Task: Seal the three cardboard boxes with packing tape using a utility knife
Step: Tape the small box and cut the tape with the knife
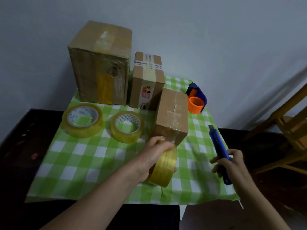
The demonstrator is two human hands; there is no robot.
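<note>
The left hand (pixel 155 156) gripped a yellow tape roll (pixel 163 168) against the smallest cardboard box (pixel 172 113); the right hand (pixel 230 165) clasped a blue utility knife (pixel 218 146)

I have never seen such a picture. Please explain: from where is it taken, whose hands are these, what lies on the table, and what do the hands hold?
There is no machine here. One camera sits on a person's head and looks down at their own bare hands. The left hand holds a tape roll against the near box. The right hand holds a blue knife. On the green checked cloth stand two more boxes: a big box and a middle box. Two spare rolls lie flat, and a tape dispenser sits at the back.
</note>
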